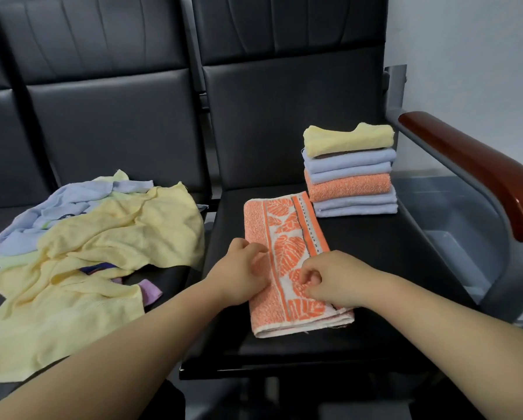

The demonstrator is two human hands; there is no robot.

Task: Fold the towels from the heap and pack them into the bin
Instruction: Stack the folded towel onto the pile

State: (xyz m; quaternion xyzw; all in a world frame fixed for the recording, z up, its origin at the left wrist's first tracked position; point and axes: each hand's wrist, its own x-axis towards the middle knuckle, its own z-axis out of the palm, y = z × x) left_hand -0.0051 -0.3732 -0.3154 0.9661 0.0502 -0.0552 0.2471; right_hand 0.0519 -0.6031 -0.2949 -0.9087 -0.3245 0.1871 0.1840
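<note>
Head view. The orange towel [285, 228] lies on the dark seat [384, 268], already folded into a long narrow strip that runs from directly under both hands away from the person. The left hand [242, 272] sits on the strip's left border, fingers curled into the cloth. The right hand [334, 278] sits on the strip's right side, close beside the left, with fingers and thumb bunched and pinching the fabric.

Judgement: the step in hand is the next crosswise fold.
- Both pinches should take every layer at the near end.
- The near end should be carried forward evenly so the edges meet square.
- The fold should then be pressed flat to match the finished stack.

The stack of folded towels [349, 174] stands beyond the right hand and to its right, just beside the strip's far corner. The heap [81, 237] of loose yellow and blue towels lies to the left of the left hand, on the neighbouring seat.

Limits of observation:
- Both sets of fingertips are tucked under, so how many layers each hand holds cannot be told.
- The heap hides what lies beneath its top towels.
- Right of the right hand, past the wooden armrest [472, 165], a pale translucent shape [454, 237] may be the bin. It is partly screened and cannot be confirmed.
</note>
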